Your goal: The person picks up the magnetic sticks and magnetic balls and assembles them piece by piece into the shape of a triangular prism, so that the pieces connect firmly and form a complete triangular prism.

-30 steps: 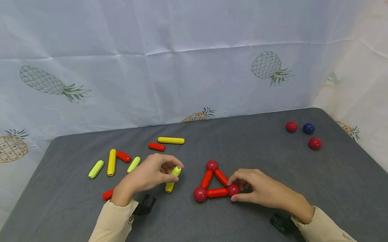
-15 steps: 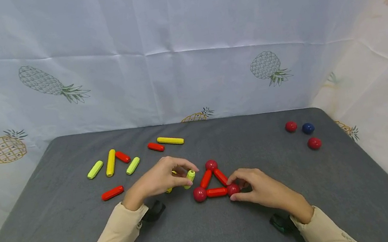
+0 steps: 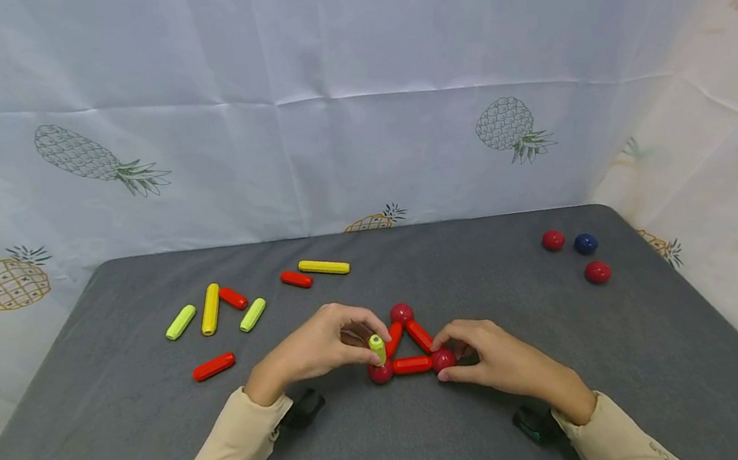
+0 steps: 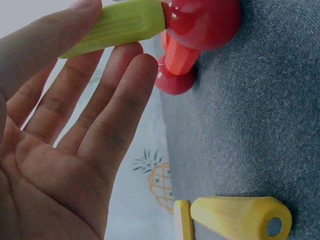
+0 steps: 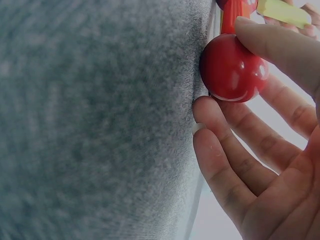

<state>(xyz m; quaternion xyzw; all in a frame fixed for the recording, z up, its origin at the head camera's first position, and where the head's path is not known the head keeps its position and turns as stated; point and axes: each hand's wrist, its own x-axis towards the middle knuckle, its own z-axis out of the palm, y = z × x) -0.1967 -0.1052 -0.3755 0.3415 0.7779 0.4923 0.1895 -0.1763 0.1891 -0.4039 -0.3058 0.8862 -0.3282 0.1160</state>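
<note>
A triangle of red rods (image 3: 412,366) and red balls lies flat on the grey table. My left hand (image 3: 329,345) pinches a lime-yellow rod (image 4: 125,22) between thumb and fingers. That rod stands upright on the triangle's left red ball (image 3: 380,374), its lower end touching the ball in the left wrist view. At the other near corner, my right hand (image 3: 496,358) holds the right red ball (image 5: 232,70) with thumb and fingers. The far red ball (image 3: 401,314) is untouched. Behind my left hand, a yellow rod (image 4: 245,217) is hidden from the head view.
Loose rods lie at the left: lime ones (image 3: 181,322), a long yellow one (image 3: 211,309) and red ones (image 3: 213,366). Another yellow rod (image 3: 324,267) is near the back edge. Two red balls (image 3: 598,273) and a blue ball (image 3: 586,244) sit at the back right.
My left hand has moved right with the lime rod, from beside the triangle onto its left ball, and the rod has tipped upright. My right hand keeps its hold on the right ball.
</note>
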